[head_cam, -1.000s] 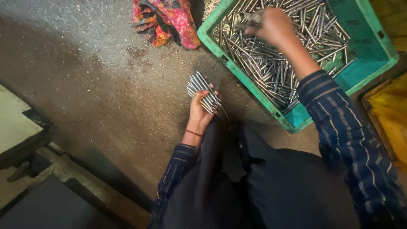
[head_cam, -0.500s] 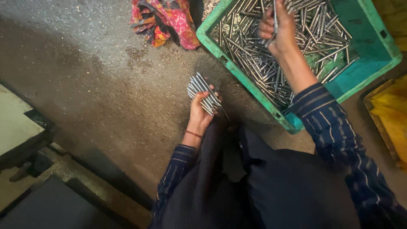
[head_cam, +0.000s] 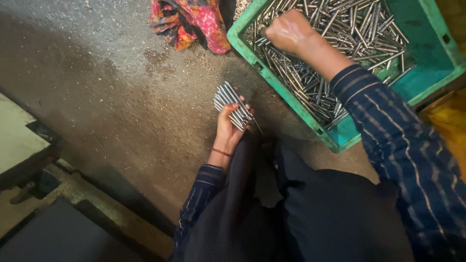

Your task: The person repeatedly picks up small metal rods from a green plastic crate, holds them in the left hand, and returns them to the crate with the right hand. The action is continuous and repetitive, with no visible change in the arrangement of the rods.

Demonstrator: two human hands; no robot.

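My left hand holds a bundle of thin metal rods fanned out above the concrete floor, close to my knee. My right hand reaches into a green plastic crate filled with several loose metal rods; its fingers are curled down among the rods near the crate's left rim. Whether it grips any rod is hidden by the back of the hand. Both arms wear dark blue striped sleeves.
A crumpled red and multicoloured cloth lies on the floor left of the crate. A yellow bag or container sits at the right edge. A dark metal frame with a pale slab stands at the lower left.
My right hand had lifted a rod above the crate half a second ago; it has now dropped to the crate's left side among the rods. The left hand keeps its bundle still.
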